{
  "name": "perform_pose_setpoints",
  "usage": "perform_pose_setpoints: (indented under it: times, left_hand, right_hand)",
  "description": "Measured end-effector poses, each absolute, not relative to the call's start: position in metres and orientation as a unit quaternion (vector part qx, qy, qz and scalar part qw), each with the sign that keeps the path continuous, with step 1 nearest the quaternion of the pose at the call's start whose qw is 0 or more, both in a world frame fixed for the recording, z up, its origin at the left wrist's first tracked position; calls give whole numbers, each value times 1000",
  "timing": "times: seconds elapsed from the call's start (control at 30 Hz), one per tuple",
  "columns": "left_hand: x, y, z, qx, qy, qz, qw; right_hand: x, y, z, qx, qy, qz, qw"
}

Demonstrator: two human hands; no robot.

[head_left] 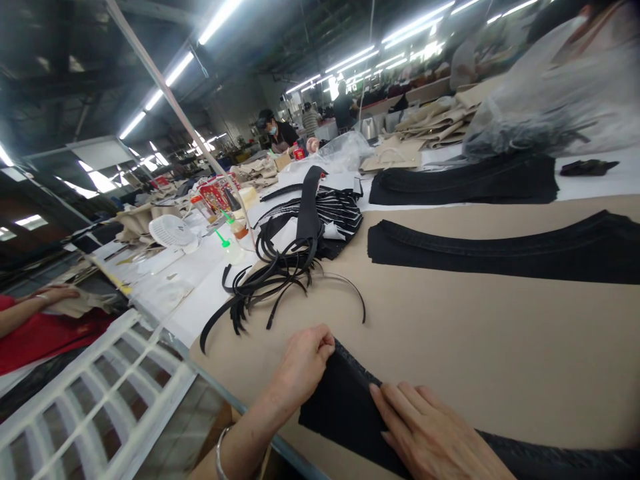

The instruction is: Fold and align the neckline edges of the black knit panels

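Observation:
A long black fabric piece [345, 400] lies along the front of the tan tabletop sheet, with a narrow band along its upper edge. My left hand [303, 363] pinches the upper left corner of that piece between thumb and fingers. Resting on it farther right, my right hand [425, 427] has its fingers stretched out flat near the edge band. Beyond my hands is a heap of curved black strips [273, 280]. Two similar black pieces, a nearer one [500, 253] and a farther one [465, 183], lie at the back right.
Green-capped bottles [227, 247] and a white fan [173, 232] stand at the back left. A slanted pole [175, 103] rises from that area. Clear plastic bags [545, 100] occupy the far right. A white slatted rack [100, 407] and a person in red [55, 333] are left of the table.

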State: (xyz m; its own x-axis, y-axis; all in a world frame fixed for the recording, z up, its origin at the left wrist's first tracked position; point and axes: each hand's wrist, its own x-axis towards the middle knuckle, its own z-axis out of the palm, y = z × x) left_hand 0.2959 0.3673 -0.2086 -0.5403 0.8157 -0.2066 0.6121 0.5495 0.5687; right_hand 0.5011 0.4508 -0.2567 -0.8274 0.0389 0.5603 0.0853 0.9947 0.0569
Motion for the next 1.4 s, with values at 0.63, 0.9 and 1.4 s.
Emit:
perform_pose_setpoints:
  times: [0.63, 0.9, 1.4]
  left_hand:
    - [299, 380, -200, 419, 868, 135, 228]
    - [294, 379, -202, 416, 879, 142, 187]
    - [296, 324, -226, 709, 686, 157, 31]
  right_hand:
    - [503, 454, -249, -20, -951, -38, 307]
    - [500, 455, -251, -14, -953, -34, 301]
    - [506, 461, -244, 20, -949, -104, 296]
